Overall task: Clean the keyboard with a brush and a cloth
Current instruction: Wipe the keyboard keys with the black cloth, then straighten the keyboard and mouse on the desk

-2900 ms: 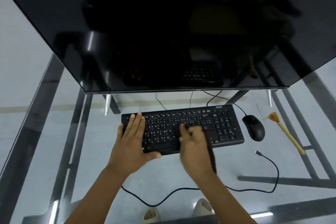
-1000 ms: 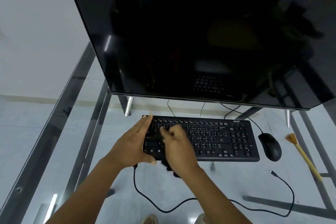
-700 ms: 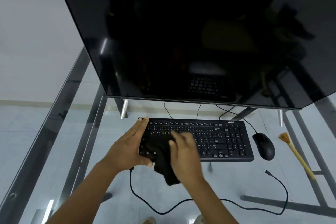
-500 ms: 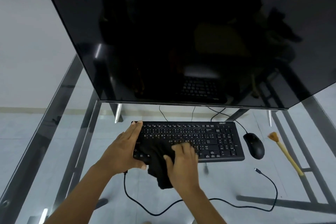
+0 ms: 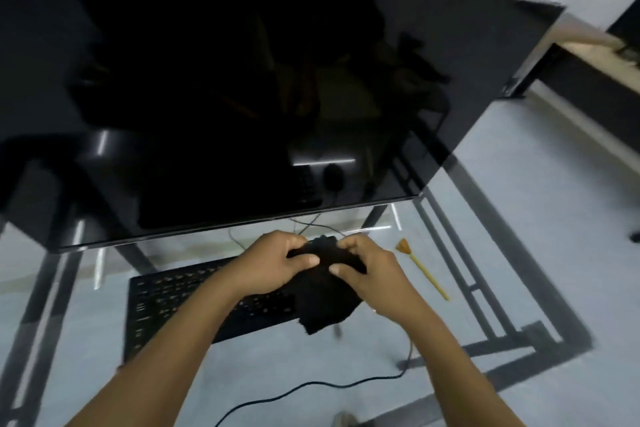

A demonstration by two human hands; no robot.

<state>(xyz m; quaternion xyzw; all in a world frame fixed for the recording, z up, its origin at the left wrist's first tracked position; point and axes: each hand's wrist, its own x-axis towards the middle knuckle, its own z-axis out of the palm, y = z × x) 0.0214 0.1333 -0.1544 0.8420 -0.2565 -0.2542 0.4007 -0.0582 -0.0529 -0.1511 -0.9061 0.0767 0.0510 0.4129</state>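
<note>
We see both hands raised over the right end of the keyboard [image 5: 194,302], gripping a black cloth [image 5: 327,291] between them. The left hand [image 5: 273,265] has its fingers curled round the cloth's upper left edge, with the thumb pressed on top; the right hand [image 5: 369,269] pinches the upper right edge in the same way, fingers curled and thumb on the fabric. The cloth hangs down from the two grips in a loose fold, and its lower corner covers the right part of the keyboard, so we cannot tell whether it touches the keys there. The keyboard lies at a slant on the glass desk [image 5: 467,225], its left part in plain view and somewhat blurred. The brush [image 5: 420,267], with a yellow handle and orange bristles, lies on the glass just to the right of the right hand, apart from it. A large dark monitor [image 5: 242,80] stands behind the keyboard and fills the upper half of the view. A black cable [image 5: 311,388] curls across the glass near the forearms.
</note>
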